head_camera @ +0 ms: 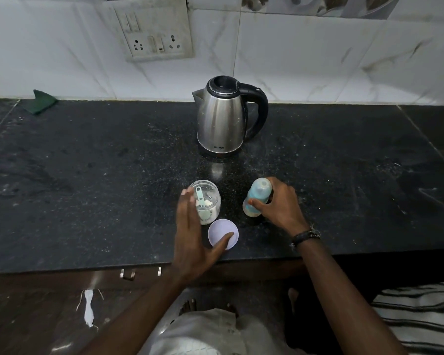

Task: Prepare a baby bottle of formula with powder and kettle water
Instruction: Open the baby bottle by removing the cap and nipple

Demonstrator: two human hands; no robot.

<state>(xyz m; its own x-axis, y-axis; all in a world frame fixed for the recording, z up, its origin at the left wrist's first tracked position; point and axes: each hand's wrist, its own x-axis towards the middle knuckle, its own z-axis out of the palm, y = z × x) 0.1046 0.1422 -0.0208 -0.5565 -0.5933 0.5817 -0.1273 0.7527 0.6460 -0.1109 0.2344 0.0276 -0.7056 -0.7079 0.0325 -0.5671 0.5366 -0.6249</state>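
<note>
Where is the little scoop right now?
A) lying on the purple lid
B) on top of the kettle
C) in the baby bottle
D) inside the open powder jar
D: the pale green scoop stands inside the open powder jar, its handle poking up near the rim, while the purple lid lies flat on the counter beside it with no scoop on it.
</note>
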